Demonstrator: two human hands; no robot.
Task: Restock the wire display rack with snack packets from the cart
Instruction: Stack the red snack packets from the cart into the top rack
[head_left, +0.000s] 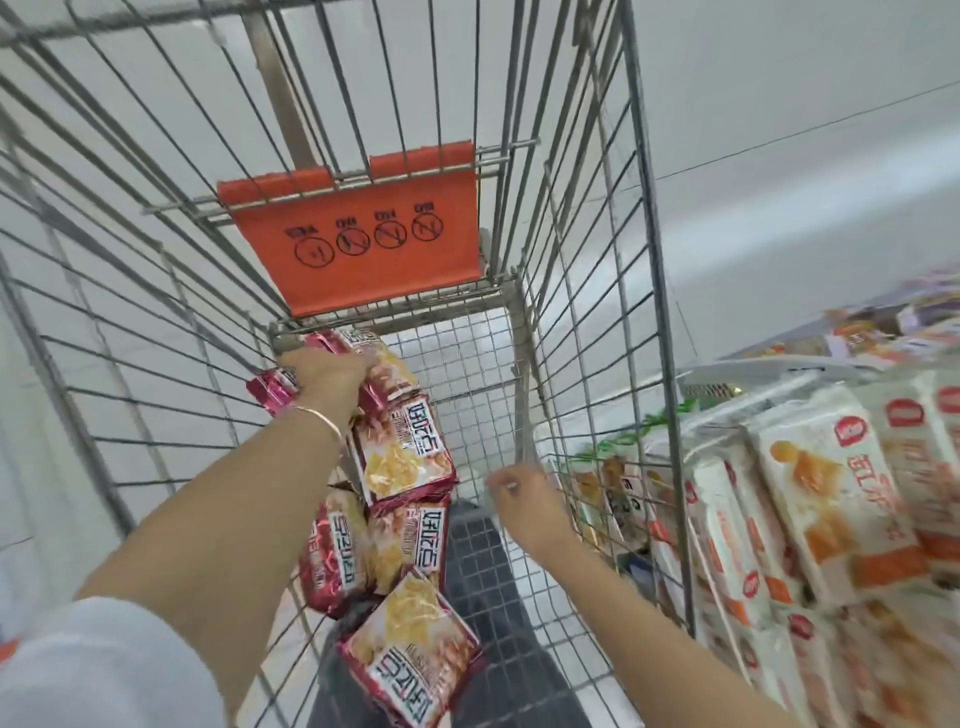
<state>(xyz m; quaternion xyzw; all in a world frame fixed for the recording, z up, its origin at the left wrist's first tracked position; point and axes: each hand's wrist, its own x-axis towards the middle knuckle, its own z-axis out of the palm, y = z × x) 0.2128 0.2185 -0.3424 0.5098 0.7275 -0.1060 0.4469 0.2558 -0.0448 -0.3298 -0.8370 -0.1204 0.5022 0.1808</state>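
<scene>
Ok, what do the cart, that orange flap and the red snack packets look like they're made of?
Cart: metal wire, probably steel, dull grey; thin rods welded into a grid. Orange flap: likely plastic, smooth and matte; it curls over a wire and carries printed black symbols. Red snack packets: thin glossy plastic film, the lining unseen; they crinkle, with crimped ends.

Your snack packets (402, 457): red-and-white, piled along the wire cart's (652, 260) left side; your left hand (324, 376) grips the topmost.
</scene>
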